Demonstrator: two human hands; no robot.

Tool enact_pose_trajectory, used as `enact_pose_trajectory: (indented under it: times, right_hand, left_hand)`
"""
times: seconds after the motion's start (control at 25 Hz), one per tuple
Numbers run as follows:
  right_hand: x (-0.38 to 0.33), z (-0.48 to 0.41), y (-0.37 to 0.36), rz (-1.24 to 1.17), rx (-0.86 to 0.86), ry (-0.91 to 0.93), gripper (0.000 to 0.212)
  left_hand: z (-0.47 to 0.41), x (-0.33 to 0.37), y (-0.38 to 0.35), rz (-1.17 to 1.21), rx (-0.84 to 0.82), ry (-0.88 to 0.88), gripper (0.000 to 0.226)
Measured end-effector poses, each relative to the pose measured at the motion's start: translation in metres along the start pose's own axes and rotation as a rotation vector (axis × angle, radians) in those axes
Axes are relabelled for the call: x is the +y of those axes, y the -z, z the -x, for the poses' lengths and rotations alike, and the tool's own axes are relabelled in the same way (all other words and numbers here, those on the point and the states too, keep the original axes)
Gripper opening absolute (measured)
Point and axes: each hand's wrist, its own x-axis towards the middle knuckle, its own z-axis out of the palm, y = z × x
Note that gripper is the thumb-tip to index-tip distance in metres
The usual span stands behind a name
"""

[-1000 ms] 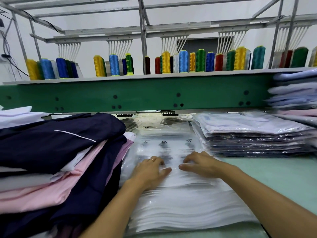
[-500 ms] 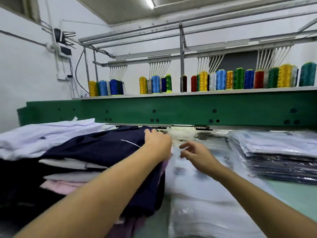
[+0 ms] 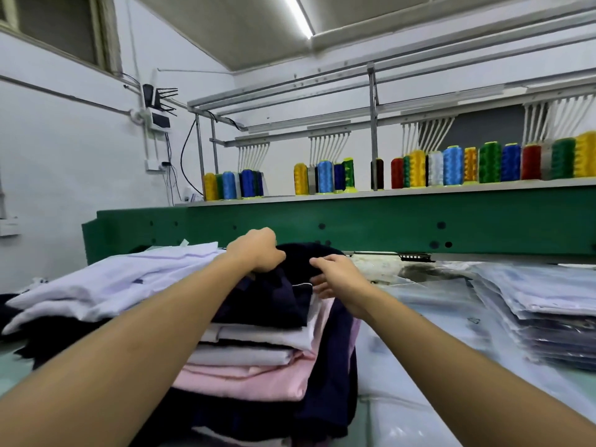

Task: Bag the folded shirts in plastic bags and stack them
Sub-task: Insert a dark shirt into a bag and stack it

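Left hand (image 3: 254,250) grips navy shirt (image 3: 267,301); bagged shirts (image 3: 548,300) stacked (right).

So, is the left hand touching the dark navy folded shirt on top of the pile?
Touching. The head view shows the left hand with its fingers curled into the far edge of the dark navy folded shirt, holding the fabric.

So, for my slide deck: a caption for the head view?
Left hand and right hand grip the top navy shirt of the folded pile; bagged shirts stacked at right.

Right hand (image 3: 338,279) joined left hand (image 3: 254,251) on navy shirt (image 3: 267,300) (top of pile).
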Motion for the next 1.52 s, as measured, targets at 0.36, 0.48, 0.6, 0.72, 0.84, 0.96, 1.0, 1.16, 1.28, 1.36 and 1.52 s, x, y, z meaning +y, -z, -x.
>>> enact_pose_trajectory:
  times: [0.36,0.48,0.6,0.72,0.84,0.96,1.0,1.16,1.28,1.36,1.52]
  right_hand:
    - [-0.024,-0.014,-0.009,0.017,-0.101,-0.26,0.055]
    - [-0.022,-0.019,-0.006,-0.109,-0.127,-0.313,0.068]
    - [-0.014,-0.026,-0.011,-0.315,0.007,-0.238,0.057]
    - [-0.009,-0.034,-0.016,-0.407,0.059,-0.183,0.098]
    - [-0.01,-0.04,-0.018,-0.342,0.101,-0.123,0.106]
    - [-0.004,-0.053,-0.012,-0.25,0.237,-0.092,0.088]
    - [-0.001,-0.056,-0.012,-0.247,0.261,-0.108,0.082]
    - [0.007,-0.064,-0.01,-0.242,0.265,-0.134,0.063]
    - [0.009,-0.069,-0.005,-0.239,0.282,-0.124,0.051]
    - [0.012,-0.072,-0.002,-0.24,0.283,-0.132,0.041]
    - [0.01,-0.072,0.0,-0.299,0.168,-0.169,0.026]
  left_hand:
    - [-0.018,-0.041,-0.003,0.021,-0.205,0.062,0.07]
    - [-0.022,-0.074,-0.008,-0.18,-0.31,0.139,0.068]
    - [-0.021,-0.096,-0.012,-0.176,-0.348,0.225,0.075]
    - [-0.022,-0.109,-0.014,-0.12,-0.304,0.416,0.093]
    - [-0.024,-0.117,-0.01,-0.081,-0.427,0.441,0.097]
    - [-0.029,-0.115,-0.013,0.028,-0.421,0.374,0.091]
    - [-0.03,-0.113,-0.015,0.065,-0.421,0.378,0.09]
    - [-0.032,-0.102,-0.02,0.092,-0.479,0.36,0.083]
    - [-0.035,-0.107,-0.022,0.06,-0.452,0.38,0.085]
    - [-0.037,-0.111,-0.023,0.039,-0.389,0.347,0.081]
    - [-0.044,-0.112,-0.028,0.138,-0.338,0.3,0.057]
